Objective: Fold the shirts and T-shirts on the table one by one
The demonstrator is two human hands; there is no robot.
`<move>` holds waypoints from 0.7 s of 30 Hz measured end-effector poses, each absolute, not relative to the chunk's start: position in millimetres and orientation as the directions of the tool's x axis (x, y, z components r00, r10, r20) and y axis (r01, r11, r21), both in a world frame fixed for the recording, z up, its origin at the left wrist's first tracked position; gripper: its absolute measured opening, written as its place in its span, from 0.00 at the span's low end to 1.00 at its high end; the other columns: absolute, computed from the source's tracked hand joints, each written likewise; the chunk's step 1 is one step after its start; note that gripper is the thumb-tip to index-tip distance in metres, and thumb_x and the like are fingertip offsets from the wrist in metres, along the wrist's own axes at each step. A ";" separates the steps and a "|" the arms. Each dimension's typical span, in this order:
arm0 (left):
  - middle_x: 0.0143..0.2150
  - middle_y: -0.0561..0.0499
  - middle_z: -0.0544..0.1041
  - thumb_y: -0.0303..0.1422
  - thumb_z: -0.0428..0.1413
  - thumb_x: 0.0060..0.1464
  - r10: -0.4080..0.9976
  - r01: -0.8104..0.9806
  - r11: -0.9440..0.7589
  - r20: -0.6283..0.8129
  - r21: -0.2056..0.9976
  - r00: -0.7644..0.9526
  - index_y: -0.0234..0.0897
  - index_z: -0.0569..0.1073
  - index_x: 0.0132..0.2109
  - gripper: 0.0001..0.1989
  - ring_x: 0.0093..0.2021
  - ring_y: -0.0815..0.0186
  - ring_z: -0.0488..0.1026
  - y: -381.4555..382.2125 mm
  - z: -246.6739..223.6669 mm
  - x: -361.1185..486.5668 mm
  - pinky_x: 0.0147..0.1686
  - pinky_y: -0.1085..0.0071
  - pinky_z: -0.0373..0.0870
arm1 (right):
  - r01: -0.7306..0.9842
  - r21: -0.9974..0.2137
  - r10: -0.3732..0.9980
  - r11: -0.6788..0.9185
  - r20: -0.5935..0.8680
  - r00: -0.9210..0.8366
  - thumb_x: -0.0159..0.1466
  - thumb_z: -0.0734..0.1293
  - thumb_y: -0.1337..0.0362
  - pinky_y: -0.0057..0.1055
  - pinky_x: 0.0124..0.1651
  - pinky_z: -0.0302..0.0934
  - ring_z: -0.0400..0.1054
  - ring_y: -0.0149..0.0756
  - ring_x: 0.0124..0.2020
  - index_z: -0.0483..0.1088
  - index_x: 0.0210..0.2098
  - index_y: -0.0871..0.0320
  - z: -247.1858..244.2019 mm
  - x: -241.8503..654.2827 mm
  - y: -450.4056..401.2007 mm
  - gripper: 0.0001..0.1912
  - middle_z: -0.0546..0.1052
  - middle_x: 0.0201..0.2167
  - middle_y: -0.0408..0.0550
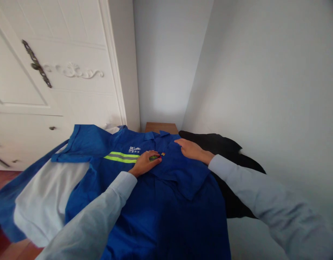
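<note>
A blue short-sleeved work shirt (134, 202) lies spread out, with a yellow-green and grey reflective stripe (120, 157) and a white logo across its chest. My left hand (146, 162) rests on the chest beside a small coloured emblem, its fingers bent close to the fabric; whether they pinch any cloth is too small to tell. Near the collar, on the right shoulder area, my right hand (190, 148) touches the shirt with its index finger stretched out. The right sleeve is folded over the shirt's front.
Under and beside the shirt lie a white garment (49, 195) on the left and a black garment (223, 144) on the right. A white cabinet (82, 94) stands at the left, a grey wall (263, 90) at the right. A wooden surface (162, 127) shows behind the collar.
</note>
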State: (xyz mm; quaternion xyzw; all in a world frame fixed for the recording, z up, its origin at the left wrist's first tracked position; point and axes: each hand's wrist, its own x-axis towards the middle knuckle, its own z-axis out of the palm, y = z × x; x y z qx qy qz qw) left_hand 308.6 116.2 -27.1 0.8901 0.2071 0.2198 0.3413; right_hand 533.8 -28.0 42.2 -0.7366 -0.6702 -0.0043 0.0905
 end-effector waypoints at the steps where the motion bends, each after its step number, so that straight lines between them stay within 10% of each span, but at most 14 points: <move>1: 0.53 0.45 0.80 0.48 0.57 0.54 0.516 0.222 -0.688 0.251 0.690 0.819 0.38 0.81 0.47 0.21 0.60 0.53 0.71 115.3 -26.6 308.1 0.62 0.59 0.63 | 0.988 -0.126 0.986 -0.087 0.134 0.103 0.67 0.58 0.72 0.38 0.64 0.57 0.65 0.43 0.62 0.64 0.64 0.59 42.2 540.8 -14.2 0.26 0.70 0.62 0.56; 9: 0.57 0.46 0.77 0.45 0.60 0.55 0.483 0.191 -0.705 0.265 0.683 0.834 0.41 0.78 0.53 0.22 0.62 0.53 0.69 111.4 -23.3 299.8 0.65 0.55 0.58 | 0.992 0.050 0.991 -0.115 -0.060 0.117 0.59 0.62 0.77 0.56 0.67 0.40 0.61 0.48 0.63 0.66 0.62 0.49 29.9 580.2 59.2 0.33 0.76 0.56 0.50; 21: 0.61 0.44 0.74 0.43 0.53 0.64 0.444 0.277 -0.824 0.260 0.494 0.857 0.41 0.75 0.58 0.20 0.62 0.55 0.69 102.2 -21.5 305.0 0.67 0.51 0.56 | 0.939 0.212 0.959 -0.269 -0.031 0.282 0.57 0.62 0.79 0.55 0.58 0.48 0.67 0.54 0.52 0.80 0.36 0.57 44.3 649.7 52.3 0.18 0.81 0.41 0.58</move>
